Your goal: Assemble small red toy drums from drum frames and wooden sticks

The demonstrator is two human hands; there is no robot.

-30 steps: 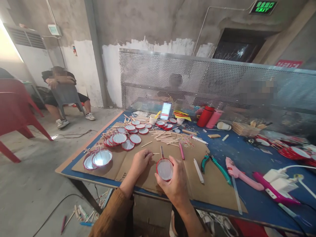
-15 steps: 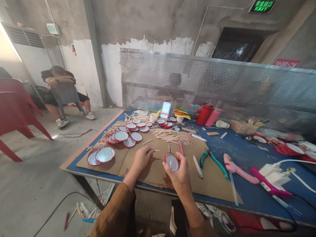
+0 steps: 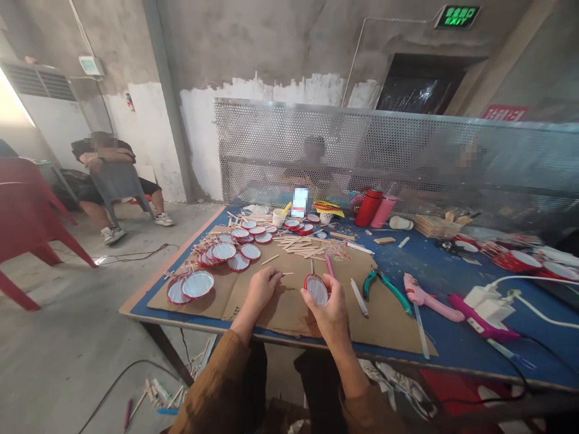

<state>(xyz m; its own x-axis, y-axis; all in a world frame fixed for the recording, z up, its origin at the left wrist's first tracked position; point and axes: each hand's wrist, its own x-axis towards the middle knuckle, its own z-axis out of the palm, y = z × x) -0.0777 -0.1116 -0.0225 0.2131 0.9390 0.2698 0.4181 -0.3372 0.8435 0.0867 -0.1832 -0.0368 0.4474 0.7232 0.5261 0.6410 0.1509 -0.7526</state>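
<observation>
Right hand (image 3: 332,316): fingers (image 3: 326,295) curled around red-rimmed mirror disc (image 3: 316,289), tilted further edge-on, above cardboard (image 3: 289,316). Left hand (image 3: 263,293): fingers pinched on small stick (image 3: 287,273).

Loose brown sleeves (image 3: 212,386), dark trousers (image 3: 321,377), bare hands (image 3: 328,310).

A blue-topped table (image 3: 452,355) carries a wide cardboard sheet (image 3: 384,328) along its near edge, with red-rimmed round mirrors (image 3: 198,284) at the left and wooden sticks (image 3: 298,243) toward the far side. Green pliers (image 3: 386,290) and a pink glue gun (image 3: 423,295) lie to the right, and a red bottle (image 3: 368,207) stands far back.
</observation>
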